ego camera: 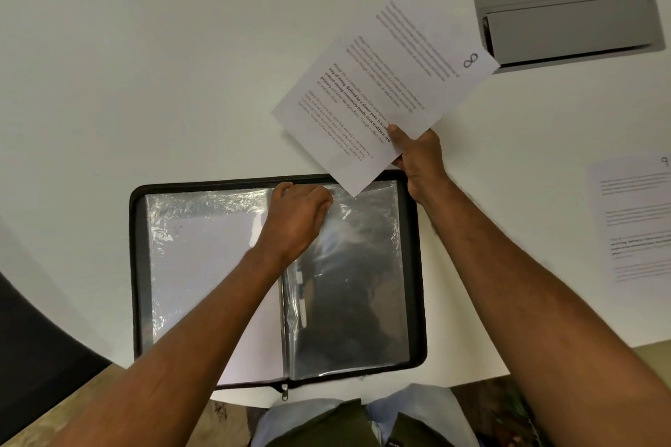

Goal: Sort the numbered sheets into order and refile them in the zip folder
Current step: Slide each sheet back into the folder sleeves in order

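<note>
With the right hand (417, 152) pinching sheet 8 (385, 98) at 1 o'clock above the zip folder (141, 265), I'd let the left hand's (301, 210) curled fingers pull the empty sleeve (356, 272) mouth wide, then feed the sheet in square.

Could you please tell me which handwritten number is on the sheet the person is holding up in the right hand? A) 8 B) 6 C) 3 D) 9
A: the sheet pinched in the right hand bears a handwritten 8 near its far corner, while the sheet marked 9 lies apart on the table at the right edge.
</note>
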`<state>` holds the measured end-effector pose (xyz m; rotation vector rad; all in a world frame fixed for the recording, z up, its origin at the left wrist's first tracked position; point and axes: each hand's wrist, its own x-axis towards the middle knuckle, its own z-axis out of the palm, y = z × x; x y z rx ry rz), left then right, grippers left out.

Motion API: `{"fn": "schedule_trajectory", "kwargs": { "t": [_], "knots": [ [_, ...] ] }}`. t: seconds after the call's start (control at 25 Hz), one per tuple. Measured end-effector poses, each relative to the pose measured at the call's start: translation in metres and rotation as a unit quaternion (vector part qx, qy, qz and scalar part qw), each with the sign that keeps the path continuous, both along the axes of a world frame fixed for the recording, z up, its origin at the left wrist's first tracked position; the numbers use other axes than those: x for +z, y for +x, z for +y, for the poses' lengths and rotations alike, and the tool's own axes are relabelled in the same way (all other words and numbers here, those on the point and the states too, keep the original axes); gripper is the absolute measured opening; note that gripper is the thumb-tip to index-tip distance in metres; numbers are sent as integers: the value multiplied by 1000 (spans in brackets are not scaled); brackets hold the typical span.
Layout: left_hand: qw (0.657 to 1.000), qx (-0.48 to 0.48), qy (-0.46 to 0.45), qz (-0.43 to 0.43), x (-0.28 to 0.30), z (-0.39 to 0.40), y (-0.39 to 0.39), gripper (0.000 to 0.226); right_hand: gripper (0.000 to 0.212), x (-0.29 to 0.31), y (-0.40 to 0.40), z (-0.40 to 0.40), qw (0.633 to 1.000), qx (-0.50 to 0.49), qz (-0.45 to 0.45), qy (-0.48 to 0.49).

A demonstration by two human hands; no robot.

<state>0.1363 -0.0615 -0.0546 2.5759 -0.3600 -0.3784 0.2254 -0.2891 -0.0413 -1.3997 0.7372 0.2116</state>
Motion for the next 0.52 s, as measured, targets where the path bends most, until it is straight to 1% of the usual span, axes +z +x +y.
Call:
{"fn": "schedule_trajectory", "kwargs": {
  "t": [0.12, 0.28, 0.4, 0.52],
  "knots": [
    [1000, 0, -5, -10, 1, 0, 5, 18, 28, 0, 0, -2, 997, 79, -14, -12],
    [1000, 7, -5, -16, 5, -3, 12, 18, 28, 3, 4, -12, 986, 164, -17, -19],
    [999, 17, 22, -22, 5, -5, 12, 17, 36, 3, 7, -17, 973, 229, -14, -30],
    [999, 26, 16, -26, 6, -5, 11, 16, 39, 4, 9, -19, 958, 283, 0, -52]
  ]
}}
